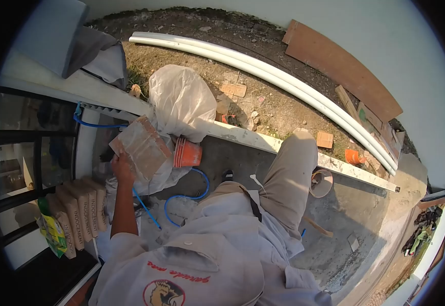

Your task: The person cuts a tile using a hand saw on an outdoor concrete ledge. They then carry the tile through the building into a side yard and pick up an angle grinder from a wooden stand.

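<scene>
My left hand [123, 166] is closed on the near left edge of a flat, square board or tile [143, 148], brown with pale grey smears. The piece is tilted, and I cannot tell whether it also rests on the pale sheeting [163, 179] under it. Right beside it lies a stack of orange buckets [187, 153]. Just beyond stands a bulging, translucent white plastic sack [181, 99]. My right hand is out of the picture.
Paper sacks of cement [79, 211] and a green-yellow bag [52, 229] stand by the window frame at left. A blue hose [202, 178] curls across the concrete floor. A long pale beam [355, 171] borders the dirt strip, where white pipes [263, 71] and a brown board [342, 66] lie.
</scene>
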`<action>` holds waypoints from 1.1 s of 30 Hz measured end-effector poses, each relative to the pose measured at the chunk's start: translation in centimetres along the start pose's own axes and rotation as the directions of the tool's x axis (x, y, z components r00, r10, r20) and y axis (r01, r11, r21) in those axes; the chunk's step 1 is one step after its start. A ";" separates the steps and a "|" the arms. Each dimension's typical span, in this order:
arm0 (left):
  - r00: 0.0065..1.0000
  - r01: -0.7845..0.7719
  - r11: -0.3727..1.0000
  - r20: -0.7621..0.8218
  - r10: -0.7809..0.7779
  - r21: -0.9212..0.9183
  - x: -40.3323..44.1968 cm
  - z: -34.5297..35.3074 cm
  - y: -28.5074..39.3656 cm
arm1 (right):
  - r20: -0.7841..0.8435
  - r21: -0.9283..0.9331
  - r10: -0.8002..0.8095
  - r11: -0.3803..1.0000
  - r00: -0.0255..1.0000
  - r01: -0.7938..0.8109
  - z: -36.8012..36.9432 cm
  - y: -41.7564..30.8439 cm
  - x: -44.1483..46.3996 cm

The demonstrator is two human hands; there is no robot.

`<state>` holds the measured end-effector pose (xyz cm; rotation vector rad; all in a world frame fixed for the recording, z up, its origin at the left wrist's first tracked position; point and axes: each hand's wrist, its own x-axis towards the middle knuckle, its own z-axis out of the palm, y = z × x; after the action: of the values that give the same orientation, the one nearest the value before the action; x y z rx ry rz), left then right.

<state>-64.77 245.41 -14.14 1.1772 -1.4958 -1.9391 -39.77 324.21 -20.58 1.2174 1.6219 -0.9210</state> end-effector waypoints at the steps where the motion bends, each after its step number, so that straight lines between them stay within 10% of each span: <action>1: 1.000 -0.006 1.000 -0.012 0.006 0.008 0.2 1.5 0.7 | 0.015 -0.010 -0.013 1.000 1.000 0.013 -1.1 -2.7 0.5; 11: 0.908 -0.291 0.955 -0.331 0.256 -0.062 3.7 19.4 -0.5 | 0.063 -0.247 -0.255 0.933 0.965 0.263 -16.2 -47.0 16.3; 15: 0.799 -0.101 0.995 -0.594 0.087 0.010 0.0 28.1 -4.5 | -0.002 -0.430 -0.344 0.848 0.939 0.310 -25.9 -73.8 22.1; 16: 0.768 -0.055 0.999 -0.639 0.040 -0.003 -0.7 29.2 -5.5 | 0.107 -0.737 -0.533 0.525 0.839 0.427 -30.9 -78.7 32.3; 18: 0.711 -0.012 1.000 -0.703 0.004 -0.006 -1.3 31.9 -2.7 | -0.134 -0.265 -0.824 0.564 0.550 0.782 -32.8 -93.0 26.6; 21: 0.661 -0.087 0.996 -0.748 0.054 -0.005 -1.6 37.1 2.2 | -0.146 -0.137 -0.921 0.381 0.362 0.914 -33.8 -112.2 18.0; 26: 0.600 -0.143 0.988 -0.789 0.132 0.057 -0.3 41.0 6.5 | -0.043 -0.278 -0.977 0.214 0.210 0.936 -24.7 -131.0 10.2; 33: 0.648 -0.164 0.979 -0.761 0.015 -0.120 6.1 47.0 5.2 | 0.496 -0.171 -0.863 -0.203 -0.094 0.964 0.7 -137.3 0.3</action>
<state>-107.37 266.01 -8.57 1.5264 -0.8686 -1.1958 -172.59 290.20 -14.02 -0.9036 2.2929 -1.2284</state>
